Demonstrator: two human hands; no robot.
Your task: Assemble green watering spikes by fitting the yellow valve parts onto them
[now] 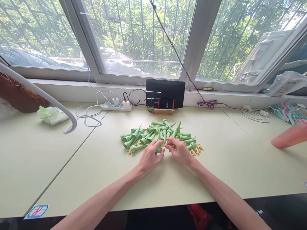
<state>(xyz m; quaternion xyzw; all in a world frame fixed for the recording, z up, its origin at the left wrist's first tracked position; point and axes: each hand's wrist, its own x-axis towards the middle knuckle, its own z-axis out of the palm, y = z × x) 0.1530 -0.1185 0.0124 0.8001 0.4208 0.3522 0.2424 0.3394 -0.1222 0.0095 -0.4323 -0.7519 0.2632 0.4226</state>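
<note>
A pile of green plastic spikes (pixel 140 147), each with a wide ribbed cap end and a pointed tip, lies on the table in front of me. Small yellow-tan pieces (pixel 198 148) are scattered under and around them. At the near edge of the pile, my left hand (pixel 151 155) curls its thumb and fingers around the cap end of one green spike (pixel 159 149). My right hand (pixel 179 151) is close beside it, thumb and index finger bent toward each other. Whatever sits at its fingertips is too small to make out.
Behind the pile a phone (pixel 164 103) leans against a black tablet (pixel 165 91). A power strip (pixel 117 107) with chargers and a green soft packet (pixel 51 115) are to the left. Coiled cables (pixel 254 115) and a pink cup-like object (pixel 289 135) lie right.
</note>
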